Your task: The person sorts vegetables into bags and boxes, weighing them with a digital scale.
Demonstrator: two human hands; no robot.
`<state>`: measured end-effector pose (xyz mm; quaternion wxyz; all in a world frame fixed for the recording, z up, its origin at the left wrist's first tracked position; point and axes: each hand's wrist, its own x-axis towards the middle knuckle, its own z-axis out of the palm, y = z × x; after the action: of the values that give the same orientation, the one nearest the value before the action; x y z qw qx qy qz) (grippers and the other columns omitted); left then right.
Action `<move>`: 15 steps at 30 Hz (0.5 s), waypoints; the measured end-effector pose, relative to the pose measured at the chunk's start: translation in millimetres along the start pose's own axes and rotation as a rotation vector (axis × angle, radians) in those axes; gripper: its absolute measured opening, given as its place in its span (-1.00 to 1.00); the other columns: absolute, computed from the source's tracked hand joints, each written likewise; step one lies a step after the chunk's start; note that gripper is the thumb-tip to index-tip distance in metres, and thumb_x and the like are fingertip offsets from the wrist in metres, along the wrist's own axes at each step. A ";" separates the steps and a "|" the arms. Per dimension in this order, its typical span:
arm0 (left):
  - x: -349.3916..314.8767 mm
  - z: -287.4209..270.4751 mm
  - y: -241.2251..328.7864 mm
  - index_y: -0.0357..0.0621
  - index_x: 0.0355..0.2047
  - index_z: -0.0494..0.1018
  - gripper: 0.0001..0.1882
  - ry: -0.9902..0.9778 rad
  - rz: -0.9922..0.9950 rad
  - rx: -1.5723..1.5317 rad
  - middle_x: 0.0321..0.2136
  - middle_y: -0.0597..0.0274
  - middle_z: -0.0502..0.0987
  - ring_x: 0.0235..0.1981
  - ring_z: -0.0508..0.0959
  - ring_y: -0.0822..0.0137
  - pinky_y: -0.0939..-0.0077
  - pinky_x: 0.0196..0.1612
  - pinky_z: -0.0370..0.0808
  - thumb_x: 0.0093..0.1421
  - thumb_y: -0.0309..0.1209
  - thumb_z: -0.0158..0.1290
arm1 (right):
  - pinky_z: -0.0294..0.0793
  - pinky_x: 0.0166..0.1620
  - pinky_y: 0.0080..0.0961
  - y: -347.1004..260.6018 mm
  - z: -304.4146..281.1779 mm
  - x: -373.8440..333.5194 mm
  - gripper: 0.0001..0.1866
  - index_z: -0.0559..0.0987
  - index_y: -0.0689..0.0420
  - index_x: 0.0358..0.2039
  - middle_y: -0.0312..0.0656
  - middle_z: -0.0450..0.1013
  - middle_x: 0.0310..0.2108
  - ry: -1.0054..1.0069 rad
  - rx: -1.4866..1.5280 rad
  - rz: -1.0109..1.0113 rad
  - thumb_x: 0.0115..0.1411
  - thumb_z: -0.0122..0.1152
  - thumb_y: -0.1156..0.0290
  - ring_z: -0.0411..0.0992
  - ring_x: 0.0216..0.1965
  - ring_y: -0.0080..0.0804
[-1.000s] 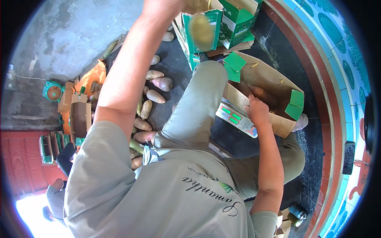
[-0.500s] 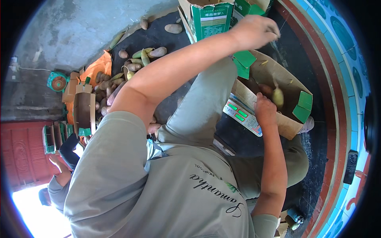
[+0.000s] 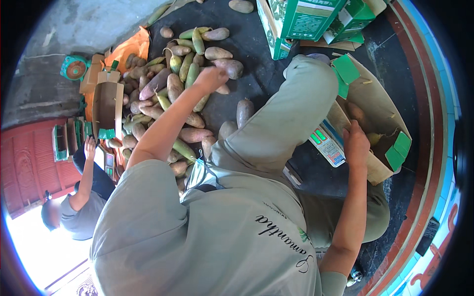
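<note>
My left hand (image 3: 212,80) is over the pile of radishes, its curled fingers at the near end of a reddish-purple radish (image 3: 229,68). Its fingertips are partly hidden, so a firm hold cannot be made out. My right hand (image 3: 356,144) is closed on the near wall of an open cardboard box (image 3: 387,101) with green flaps. Inside the box lie a brownish radish (image 3: 359,115) and a paler green radish (image 3: 374,138), partly covered by the wall. A scale (image 3: 327,146) with lit green displays sits beside the box, partly behind it.
Several brown, purple and green radishes (image 3: 174,88) spread across the dark floor at left. Green printed boxes (image 3: 311,19) stand ahead of my raised knee. An orange sack (image 3: 134,47) and an open box (image 3: 107,106) lie beyond the pile. Another person (image 3: 81,212) sits at far left.
My left hand has swung left from above the box to the radish pile. The view has shifted, showing more of the pile. My right hand stays on the box wall.
</note>
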<state>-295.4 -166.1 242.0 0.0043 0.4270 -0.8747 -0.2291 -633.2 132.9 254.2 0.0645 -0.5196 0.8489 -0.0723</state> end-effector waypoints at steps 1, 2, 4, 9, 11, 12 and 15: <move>-11.5 18.2 -27.3 -0.13 -0.39 0.48 -0.77 -0.045 0.012 0.014 -0.43 -0.04 0.52 -0.33 0.51 0.00 0.19 -0.22 0.42 0.07 -0.27 -0.06 | 0.41 -0.30 -0.20 -1.0 -0.5 0.1 -0.69 0.36 0.16 -0.19 0.00 0.45 -0.36 0.012 0.007 0.006 0.05 0.13 0.39 0.43 -0.30 -0.03; -21.1 38.9 -53.9 -0.15 -0.39 0.48 -0.77 -0.109 -0.053 0.066 -0.43 0.00 0.52 -0.34 0.52 0.04 0.25 -0.23 0.42 0.06 -0.27 -0.02 | 0.41 -0.30 -0.20 -1.2 -0.1 0.0 -0.69 0.36 0.16 -0.19 0.00 0.45 -0.36 0.000 0.000 -0.002 0.05 0.13 0.39 0.43 -0.30 -0.03; -38.0 75.8 -93.0 -0.18 -0.39 0.48 -0.77 -0.180 -0.125 0.108 -0.43 0.04 0.53 -0.34 0.53 0.08 0.31 -0.24 0.43 0.04 -0.28 0.02 | 0.43 -0.33 -0.24 -0.8 1.6 0.2 -0.72 0.38 0.19 -0.25 -0.04 0.44 -0.42 0.066 -0.016 -0.015 0.02 0.17 0.41 0.44 -0.35 -0.08; -76.0 132.0 -120.2 -0.10 -0.31 0.50 -0.72 -0.517 -0.261 -0.021 -0.31 -0.02 0.52 -0.21 0.50 0.03 0.23 -0.12 0.41 -0.03 -0.26 0.04 | 0.43 -0.34 -0.23 -0.8 -1.1 1.4 -0.71 0.40 0.21 -0.24 -0.01 0.45 -0.40 0.030 -0.034 0.024 0.02 0.17 0.42 0.44 -0.36 -0.06; -83.3 148.9 -121.2 -0.08 -0.23 0.46 -0.67 -0.533 -0.286 -0.009 -0.26 -0.01 0.50 -0.17 0.48 0.04 0.25 -0.09 0.41 -0.04 -0.27 0.06 | 0.43 -0.34 -0.24 -2.7 -1.3 2.4 -0.70 0.40 0.22 -0.23 0.01 0.45 -0.39 0.033 -0.045 0.024 0.02 0.17 0.42 0.44 -0.36 -0.05; -84.7 156.9 -121.7 -0.05 -0.15 0.43 -0.60 -0.543 -0.307 0.012 -0.21 0.01 0.49 -0.13 0.47 0.06 0.26 -0.06 0.40 -0.06 -0.28 0.09 | 0.43 -0.34 -0.24 -3.7 -1.4 2.6 -0.70 0.40 0.22 -0.22 0.01 0.45 -0.38 0.060 -0.044 0.013 0.02 0.17 0.42 0.44 -0.36 -0.06; -77.6 169.2 -109.0 -0.01 0.00 0.32 -0.41 -0.608 -0.271 0.081 -0.07 0.06 0.40 -0.02 0.39 0.09 0.28 -0.02 0.39 -0.11 -0.29 0.16 | 0.44 -0.32 -0.25 -0.9 1.4 0.5 -0.69 0.40 0.22 -0.21 0.01 0.45 -0.36 0.081 -0.054 0.012 0.02 0.17 0.42 0.45 -0.35 -0.06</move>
<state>-199.3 -98.7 61.1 -0.3042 0.4516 -0.7796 -0.3095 -632.4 132.0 253.0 0.0164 -0.5126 0.8556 -0.0701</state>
